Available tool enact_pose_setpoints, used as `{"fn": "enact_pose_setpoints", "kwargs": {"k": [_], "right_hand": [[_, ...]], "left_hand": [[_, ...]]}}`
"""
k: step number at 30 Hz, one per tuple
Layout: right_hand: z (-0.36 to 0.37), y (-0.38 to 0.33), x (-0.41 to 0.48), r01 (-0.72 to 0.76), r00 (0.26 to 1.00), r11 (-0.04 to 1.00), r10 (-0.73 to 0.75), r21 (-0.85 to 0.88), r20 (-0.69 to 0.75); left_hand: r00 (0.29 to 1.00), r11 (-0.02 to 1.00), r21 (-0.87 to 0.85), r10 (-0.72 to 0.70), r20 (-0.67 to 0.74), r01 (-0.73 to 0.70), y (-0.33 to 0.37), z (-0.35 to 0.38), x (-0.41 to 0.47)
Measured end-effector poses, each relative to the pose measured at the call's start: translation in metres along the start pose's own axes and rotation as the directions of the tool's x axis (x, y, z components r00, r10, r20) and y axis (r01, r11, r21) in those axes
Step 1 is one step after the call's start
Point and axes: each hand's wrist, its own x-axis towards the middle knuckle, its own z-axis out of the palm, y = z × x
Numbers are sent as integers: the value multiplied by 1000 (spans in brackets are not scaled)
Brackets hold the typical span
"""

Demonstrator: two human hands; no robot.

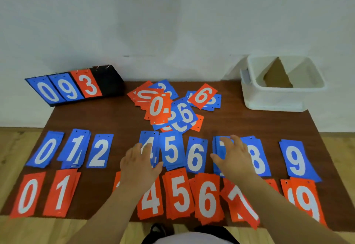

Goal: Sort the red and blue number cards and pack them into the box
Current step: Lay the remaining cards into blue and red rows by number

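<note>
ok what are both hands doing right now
Left hand: open, flat on the blue 4 pile.
Right hand: open, on the blue 7 pile.

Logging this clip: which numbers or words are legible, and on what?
"0", "9", "3": scoreboard.
"0", "1", "2", "4", "5", "6", "8", "9": blue row; left hand overlaps the "4".
Blue card under right hand: mostly hidden, probably "7".
"0", "1", "4", "5", "6", "7", "9": red row.
"0", "6", "6": loose pile; the rest covered.
No words or brands.
</note>
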Motion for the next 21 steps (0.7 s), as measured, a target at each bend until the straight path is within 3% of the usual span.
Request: {"fn": "enact_pose_setpoints", "kwargs": {"k": [4,10,17,21], "right_hand": [[-20,-16,45,95,995,995,-95,-10,11],[-22,-59,104,105,993,994,-102,-37,53],[-1,-92,182,-141,988,990,142,-15,60],[12,-97,235,-317,948,947,314,45,55]], "left_hand": [[992,992,21,-122,-41,123,0,-7,16],[978,977,44,-206,-41,208,-30,-22,63],[979,979,7,-203,27,203,-82,-32,191],[994,996,-6,-92,65,93,-84,-29,273]]}}
